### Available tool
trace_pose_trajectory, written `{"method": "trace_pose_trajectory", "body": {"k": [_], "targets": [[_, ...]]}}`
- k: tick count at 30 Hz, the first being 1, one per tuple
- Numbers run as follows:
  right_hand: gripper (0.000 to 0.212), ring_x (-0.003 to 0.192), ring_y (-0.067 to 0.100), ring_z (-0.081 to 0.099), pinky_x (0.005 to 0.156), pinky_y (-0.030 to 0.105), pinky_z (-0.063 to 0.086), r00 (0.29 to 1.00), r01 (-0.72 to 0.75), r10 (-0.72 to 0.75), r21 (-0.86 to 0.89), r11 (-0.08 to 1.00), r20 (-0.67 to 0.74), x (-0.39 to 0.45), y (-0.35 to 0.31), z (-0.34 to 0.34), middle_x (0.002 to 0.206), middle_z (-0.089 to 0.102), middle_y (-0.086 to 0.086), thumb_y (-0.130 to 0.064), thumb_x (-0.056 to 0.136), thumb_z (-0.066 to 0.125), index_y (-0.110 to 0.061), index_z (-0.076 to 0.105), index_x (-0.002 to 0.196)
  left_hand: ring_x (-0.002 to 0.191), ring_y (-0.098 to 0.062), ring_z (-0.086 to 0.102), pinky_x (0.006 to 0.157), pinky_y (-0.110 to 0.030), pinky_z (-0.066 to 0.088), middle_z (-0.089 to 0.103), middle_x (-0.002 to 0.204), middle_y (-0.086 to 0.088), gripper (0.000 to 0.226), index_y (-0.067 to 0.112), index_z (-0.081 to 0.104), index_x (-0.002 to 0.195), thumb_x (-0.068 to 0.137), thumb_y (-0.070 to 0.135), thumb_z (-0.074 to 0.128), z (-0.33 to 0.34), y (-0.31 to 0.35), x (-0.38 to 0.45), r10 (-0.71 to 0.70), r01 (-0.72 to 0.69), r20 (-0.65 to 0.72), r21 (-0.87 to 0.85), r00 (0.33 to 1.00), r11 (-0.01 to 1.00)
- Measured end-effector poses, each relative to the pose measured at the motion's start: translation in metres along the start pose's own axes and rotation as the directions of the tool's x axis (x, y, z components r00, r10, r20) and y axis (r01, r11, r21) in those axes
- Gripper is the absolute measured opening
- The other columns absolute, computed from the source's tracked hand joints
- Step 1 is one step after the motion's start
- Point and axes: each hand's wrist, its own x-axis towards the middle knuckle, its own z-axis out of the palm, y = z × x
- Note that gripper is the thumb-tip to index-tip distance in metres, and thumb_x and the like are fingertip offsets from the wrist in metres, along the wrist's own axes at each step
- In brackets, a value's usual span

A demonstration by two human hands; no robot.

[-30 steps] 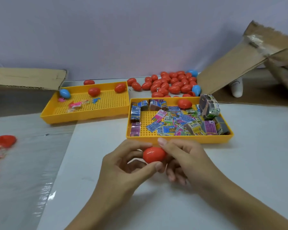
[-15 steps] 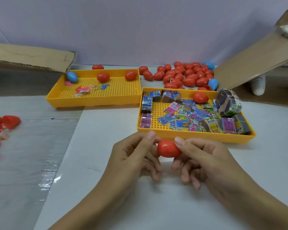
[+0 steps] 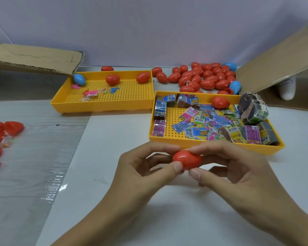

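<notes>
At lower centre of the frame, the left hand [image 3: 140, 167] and right hand [image 3: 238, 167] both pinch a red plastic egg [image 3: 187, 159] above the white worktop [image 3: 114, 148], just below the yellow perforated tray [image 3: 212, 144].

I'm reading smooth, glossy plastic on the red egg [image 3: 187, 159], a soft highlight on its shell, and the heap of eggs [image 3: 203, 77] behind it shines the same way. The near tray [image 3: 270, 149] and far tray [image 3: 103, 107] look like moulded yellow plastic, semi-matt, with perforated floors, and the leaflets [image 3: 199, 121] are printed paper, slightly glossy. The left cardboard flap [image 3: 34, 59] is rough, matt brown with a corrugated edge, the white tabletop [image 3: 114, 135] is matt, and the clear film [image 3: 34, 166] gleams, wrinkled.
</notes>
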Motion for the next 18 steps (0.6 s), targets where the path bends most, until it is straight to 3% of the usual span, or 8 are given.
{"method": "trace_pose_trajectory", "body": {"k": [4,7,13,15,18], "targets": [[0.03,0.092,0.021,0.071,0.064,0.039,0.06,1.0,0.018,-0.017,-0.021,1.0,0.01,0.0001,0.0024,-0.0015,0.102,0.073,-0.002,-0.016,0.076,0.077,-0.03,0.071,0.103,0.091,-0.027,0.073,0.08,-0.033,0.058,0.076,0.096,-0.012,0.026,0.019,0.076,0.096,0.071,0.023,0.079,-0.0004,-0.0019,0.0011,0.016,-0.016,0.005,0.005,1.0,1.0],[0.029,0.088,0.023,0.072,0.063,0.034,0.059,1.0,-0.004,0.004,0.004,1.0,0.007,-0.0001,0.0022,-0.0014,0.1,0.074,0.001,-0.025,0.075,0.077,-0.028,0.072,0.104,0.087,-0.028,0.074,0.077,-0.031,0.059,0.076,0.095,-0.011,0.024,0.019,0.077,0.095,0.073,0.027,0.078,0.0003,0.0003,0.0008,-0.008,0.008,0.004,-0.018,1.0,1.0],[0.025,0.061,0.023,0.071,0.047,0.027,0.053,0.994,-0.108,0.108,0.131,0.985,0.005,0.0044,-0.0023,-0.0003,0.075,0.073,0.01,-0.041,0.078,0.065,-0.022,0.076,0.089,0.073,-0.03,0.074,0.07,-0.033,0.059,0.073,0.08,-0.019,0.027,0.016,0.076,0.095,0.074,0.034,0.074,0.0012,0.0019,-0.0006,-0.083,0.084,0.017,-0.04,0.996,0.996],[0.031,0.055,0.021,0.068,0.044,0.025,0.05,0.989,-0.144,0.146,0.147,0.979,0.0,0.006,-0.0024,-0.0006,0.07,0.072,0.012,-0.046,0.079,0.061,-0.019,0.076,0.083,0.076,-0.029,0.073,0.07,-0.032,0.059,0.073,0.087,-0.017,0.032,0.019,0.075,0.102,0.072,0.03,0.075,0.0024,0.0025,-0.0009,-0.071,0.072,0.024,-0.045,0.997,0.996],[0.041,0.051,0.024,0.066,0.041,0.025,0.047,0.975,-0.219,0.222,0.189,0.957,0.002,0.0074,-0.001,0.0008,0.066,0.07,0.014,-0.05,0.08,0.059,-0.012,0.075,0.078,0.094,-0.026,0.073,0.078,-0.039,0.061,0.072,0.114,-0.007,0.047,0.028,0.071,0.119,0.073,0.023,0.075,0.0032,0.0029,-0.0017,-0.018,0.016,0.071,0.016,0.997,1.0]]}}
